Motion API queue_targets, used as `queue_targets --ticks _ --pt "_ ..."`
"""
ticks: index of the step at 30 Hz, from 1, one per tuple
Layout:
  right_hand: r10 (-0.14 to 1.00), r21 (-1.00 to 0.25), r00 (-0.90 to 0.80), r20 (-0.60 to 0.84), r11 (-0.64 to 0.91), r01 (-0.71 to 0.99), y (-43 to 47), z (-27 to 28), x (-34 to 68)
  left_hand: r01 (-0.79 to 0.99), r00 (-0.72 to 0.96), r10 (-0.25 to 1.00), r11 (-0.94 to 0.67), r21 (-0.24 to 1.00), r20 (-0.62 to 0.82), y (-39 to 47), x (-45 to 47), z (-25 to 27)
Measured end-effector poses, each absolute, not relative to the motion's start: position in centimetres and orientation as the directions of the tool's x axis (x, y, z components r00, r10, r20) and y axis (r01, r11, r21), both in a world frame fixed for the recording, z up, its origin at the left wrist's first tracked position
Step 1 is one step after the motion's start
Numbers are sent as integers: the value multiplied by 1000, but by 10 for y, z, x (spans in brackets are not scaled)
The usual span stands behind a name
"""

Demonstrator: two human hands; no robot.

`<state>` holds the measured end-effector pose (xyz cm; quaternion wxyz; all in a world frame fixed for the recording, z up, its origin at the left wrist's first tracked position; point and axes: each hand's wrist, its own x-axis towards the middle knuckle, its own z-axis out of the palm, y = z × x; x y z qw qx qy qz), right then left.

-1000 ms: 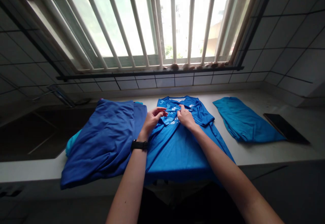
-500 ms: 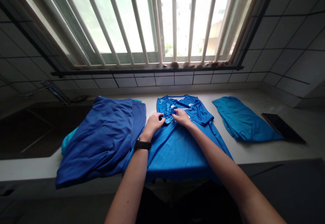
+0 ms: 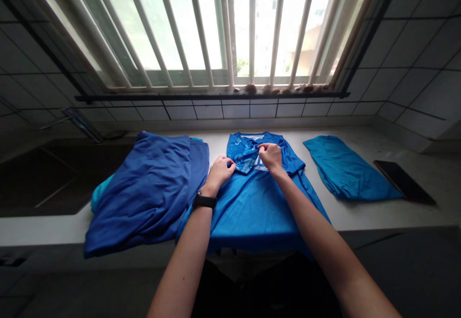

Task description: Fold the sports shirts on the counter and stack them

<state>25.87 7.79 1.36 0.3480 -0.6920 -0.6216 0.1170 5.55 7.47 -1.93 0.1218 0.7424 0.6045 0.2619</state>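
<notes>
A blue sports shirt [image 3: 252,202] with white print lies on the counter between my forearms, its lower part reaching the front edge. Its collar end points to the window. My left hand [image 3: 220,171], with a black band [image 3: 204,201] on the wrist, pinches the patterned sleeve at the shirt's left side. Higher up, near the collar, my right hand [image 3: 272,156] has its fingers closed on a bit of the shirt's fabric. Part of the white lettering is hidden behind the right hand.
Darker blue folded clothing [image 3: 151,188] lies at the left beside the sink [image 3: 46,178] and its faucet [image 3: 81,123]. To the right are a folded teal garment [image 3: 349,169] and a dark flat phone or tablet [image 3: 403,181]. A barred window [image 3: 252,30] stands behind the counter [image 3: 320,207].
My right hand has moved up and right, away from my left hand, toward the collar. The bunched sleeve fabric now lies flatter. The left hand stays nearly in place.
</notes>
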Motion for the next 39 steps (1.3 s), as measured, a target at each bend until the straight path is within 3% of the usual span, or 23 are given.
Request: queue_targets --ticks 4,9,15,18,21,24,27,31,35,39 --pt "966 -455 231 118 -154 877 80 13 268 826 97 959 -227 516 266 74 58 -16" --pt "953 -309 277 120 -229 923 79 17 278 835 112 961 -229 500 254 73 59 -15" --pt "966 -379 197 168 -121 918 79 17 293 805 220 942 -323 498 255 74 59 -17" --pt "925 -430 304 228 -185 884 82 13 304 825 244 946 -317 469 212 74 60 -20" --pt "886 -448 428 178 -314 837 87 9 317 869 138 972 -212 447 193 73 60 -19" --pt "892 -422 444 79 -374 826 92 4 330 900 -80 974 -22 436 213 71 57 -15" --pt "909 -406 412 68 -352 844 96 -2 339 896 -200 954 85 436 224 68 55 -10" --pt "921 -450 373 117 -286 846 97 -4 345 911 -174 968 87 404 183 62 57 -3" --pt "887 -453 403 228 -269 850 97 -3 347 924 -18 969 -79 374 247 60 61 -3" --pt "971 -434 139 195 -42 900 101 -7 346 918 114 978 -170 358 173 62 61 -10"
